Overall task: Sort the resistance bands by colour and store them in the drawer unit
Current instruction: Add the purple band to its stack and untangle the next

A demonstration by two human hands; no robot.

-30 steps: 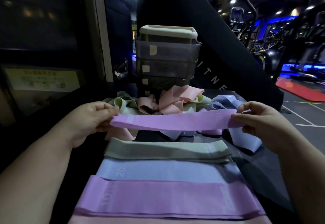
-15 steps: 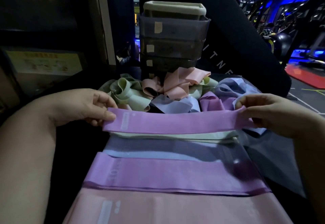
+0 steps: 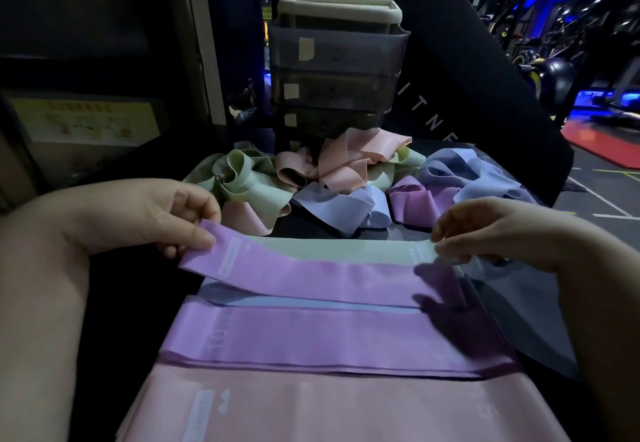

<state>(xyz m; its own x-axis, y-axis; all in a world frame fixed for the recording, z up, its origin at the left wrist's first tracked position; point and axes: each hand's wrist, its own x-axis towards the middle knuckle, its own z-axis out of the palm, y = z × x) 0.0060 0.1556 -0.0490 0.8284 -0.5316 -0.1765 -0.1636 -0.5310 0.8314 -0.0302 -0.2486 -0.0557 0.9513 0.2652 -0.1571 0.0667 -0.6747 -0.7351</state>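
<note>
Band [image 3: 311, 278] in purple, by the look soft, light and stretchy, hanging just above the flattened bands [image 3: 329, 334] on the counter [image 3: 498, 299], left end pinched in the left hand [image 3: 149, 213], right hand [image 3: 502, 233] at the other end, grip too blurred to tell; best handled by both ends, kept taut.

Left hand [image 3: 162, 216] and right hand [image 3: 495, 233], knuckles up, each pinch one end of the purple band [image 3: 311, 280].
</note>
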